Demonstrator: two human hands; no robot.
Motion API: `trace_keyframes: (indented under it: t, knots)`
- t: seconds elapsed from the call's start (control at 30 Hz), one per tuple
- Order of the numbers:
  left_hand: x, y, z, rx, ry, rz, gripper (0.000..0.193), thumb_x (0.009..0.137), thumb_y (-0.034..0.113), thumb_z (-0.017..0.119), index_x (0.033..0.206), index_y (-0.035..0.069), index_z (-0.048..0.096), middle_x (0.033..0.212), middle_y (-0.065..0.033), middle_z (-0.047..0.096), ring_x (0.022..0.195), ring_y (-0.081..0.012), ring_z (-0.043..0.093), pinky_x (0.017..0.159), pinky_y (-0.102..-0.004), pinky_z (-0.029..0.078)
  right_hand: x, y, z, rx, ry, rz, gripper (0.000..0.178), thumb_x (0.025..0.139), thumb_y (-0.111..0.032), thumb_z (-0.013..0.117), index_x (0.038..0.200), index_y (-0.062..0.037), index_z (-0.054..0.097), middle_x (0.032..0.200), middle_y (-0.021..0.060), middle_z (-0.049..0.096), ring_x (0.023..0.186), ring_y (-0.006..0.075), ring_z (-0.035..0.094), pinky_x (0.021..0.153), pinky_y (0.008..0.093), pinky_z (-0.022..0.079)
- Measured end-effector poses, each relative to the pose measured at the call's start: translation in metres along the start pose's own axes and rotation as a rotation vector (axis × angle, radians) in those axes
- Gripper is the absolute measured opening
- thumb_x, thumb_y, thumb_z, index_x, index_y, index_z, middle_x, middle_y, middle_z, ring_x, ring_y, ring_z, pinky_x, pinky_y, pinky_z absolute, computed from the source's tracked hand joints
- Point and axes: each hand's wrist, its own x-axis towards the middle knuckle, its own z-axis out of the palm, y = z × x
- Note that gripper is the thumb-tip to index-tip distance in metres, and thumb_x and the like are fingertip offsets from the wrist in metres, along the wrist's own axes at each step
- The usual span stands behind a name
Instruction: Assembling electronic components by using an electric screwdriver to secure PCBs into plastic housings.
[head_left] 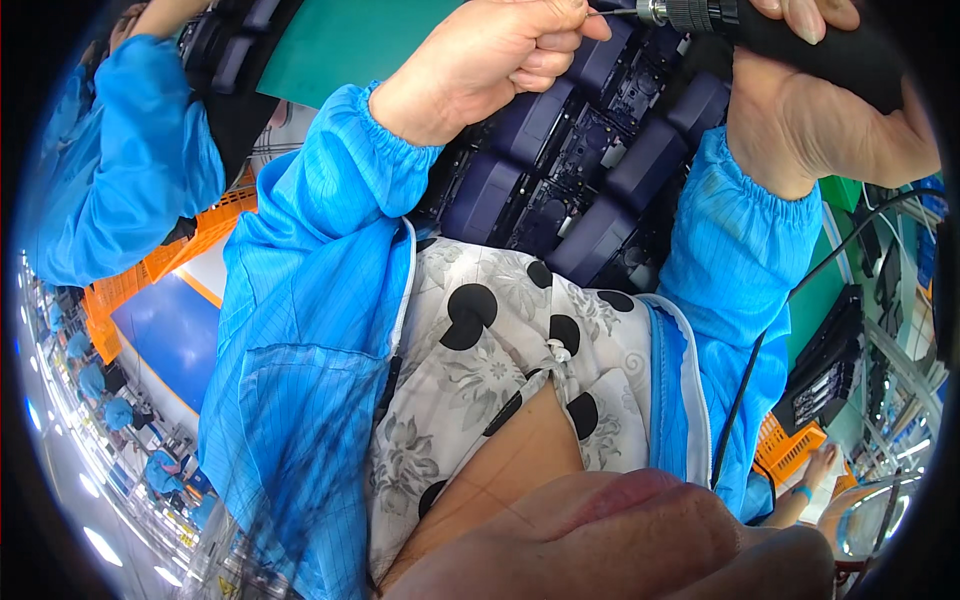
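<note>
My right hand [795,130] is wrapped around a black electric screwdriver [825,55], which lies nearly level at the top right. The driver's knurled collar [690,14] and thin bit [612,12] point left. Opposite it, my left hand [485,65] is closed, thumb and fingertip pinched together at the end of the bit. Whatever sits between those fingertips is too small or hidden to make out. Below both hands, several dark purple-black plastic housings [610,240] lie in rows, with small mechanical parts showing between them.
A co-worker's blue sleeve [130,170] is close on the left, beside a green mat [325,45] and an orange crate [160,255]. On the right hangs a black cable [745,390]. Beyond it are black parts [830,385], an orange basket [785,450] and another person's hand [822,465].
</note>
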Motion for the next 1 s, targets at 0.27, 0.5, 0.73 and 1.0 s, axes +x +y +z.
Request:
trace_keyframes:
  t: [0.27, 0.5, 0.73, 1.0]
  knots:
    - [0.0, 0.004, 0.011, 0.28, 0.121, 0.121, 0.032, 0.111, 0.028, 0.053, 0.12, 0.001, 0.065, 0.082, 0.0043, 0.05, 0.061, -0.0043, 0.035, 0.052, -0.0207, 0.028, -0.007, -0.009, -0.009, -0.041, 0.011, 0.035, 0.033, 0.097, -0.033, 0.061, 0.111, -0.0037, 0.059, 0.077, 0.0061, 0.06, 0.06, 0.0158, 0.057, 0.059, 0.0322, 0.048]
    - [0.009, 0.012, -0.039, -0.192, 0.035, 0.094, 0.017, 0.106, 0.007, 0.053, 0.119, -0.002, 0.059, 0.092, -0.0085, 0.065, 0.078, -0.0165, 0.065, 0.071, -0.0275, 0.059, -0.026, 0.003, -0.014, -0.106, 0.008, 0.187, 0.032, 0.097, -0.031, 0.062, 0.112, -0.003, 0.059, 0.078, 0.0065, 0.061, 0.06, 0.016, 0.057, 0.059, 0.0323, 0.048]
    - [0.01, 0.006, -0.043, -0.176, 0.049, 0.083, 0.014, 0.106, 0.01, 0.057, 0.108, 0.0, 0.066, 0.091, -0.0082, 0.07, 0.079, -0.0169, 0.068, 0.072, -0.0282, 0.06, -0.047, 0.021, -0.017, -0.126, 0.015, 0.346, 0.032, 0.097, -0.03, 0.063, 0.113, -0.0024, 0.059, 0.078, 0.007, 0.061, 0.06, 0.0162, 0.058, 0.059, 0.0325, 0.049]
    - [0.009, 0.004, -0.039, -0.217, 0.074, 0.076, 0.016, 0.105, 0.018, 0.061, 0.103, 0.004, 0.068, 0.09, -0.0063, 0.07, 0.08, -0.0165, 0.067, 0.075, -0.0289, 0.059, -0.051, 0.028, -0.022, -0.129, -0.049, 0.342, 0.028, 0.093, -0.025, 0.067, 0.107, -0.0025, 0.06, 0.076, 0.0075, 0.06, 0.057, 0.017, 0.058, 0.056, 0.0332, 0.05]
